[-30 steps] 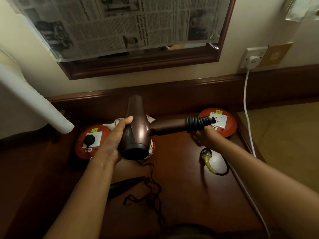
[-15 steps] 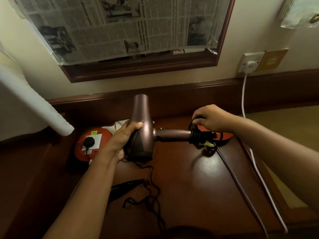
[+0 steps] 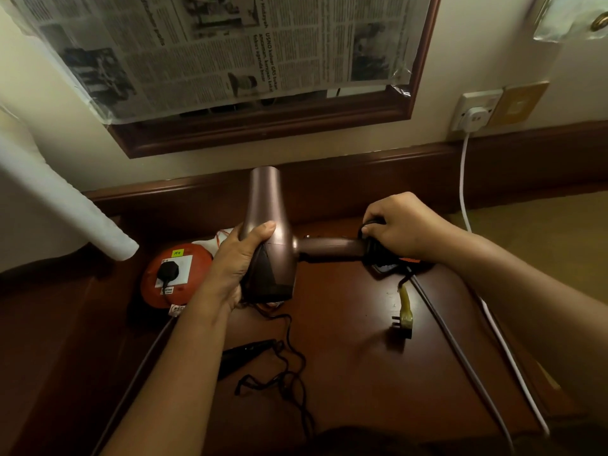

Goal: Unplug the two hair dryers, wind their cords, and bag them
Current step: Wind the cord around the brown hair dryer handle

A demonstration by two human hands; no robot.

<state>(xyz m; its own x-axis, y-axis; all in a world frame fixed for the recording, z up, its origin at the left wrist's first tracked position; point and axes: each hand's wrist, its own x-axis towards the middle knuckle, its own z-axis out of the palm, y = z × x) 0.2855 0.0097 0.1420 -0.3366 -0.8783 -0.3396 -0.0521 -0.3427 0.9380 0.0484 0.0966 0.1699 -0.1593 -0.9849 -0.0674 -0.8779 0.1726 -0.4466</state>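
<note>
My left hand (image 3: 235, 264) grips the body of a bronze hair dryer (image 3: 268, 232) held above the wooden table, nozzle pointing away, handle pointing right. Black cord (image 3: 373, 255) is wound around the handle's end, and my right hand (image 3: 399, 227) is closed on those coils. The cord's yellowish plug (image 3: 405, 315) hangs free below the handle, just over the table. A second, black hair dryer (image 3: 246, 352) lies on the table under my left forearm, its thin black cord (image 3: 289, 366) loose in a tangle. A black plug (image 3: 167, 270) sits in the left orange socket block (image 3: 158, 284).
The dark wooden table (image 3: 355, 373) meets a wall with a newspaper-covered mirror (image 3: 230, 51). A white plug (image 3: 473, 117) sits in a wall socket, its white cable (image 3: 465, 192) running down past the table's right edge. A grey cable (image 3: 460, 350) crosses the table. White cloth (image 3: 214, 238) lies behind the dryer.
My right hand rose from under the handle to over its end, and now grips the wound cord. The plug end has dropped from the coils and now hangs free.
</note>
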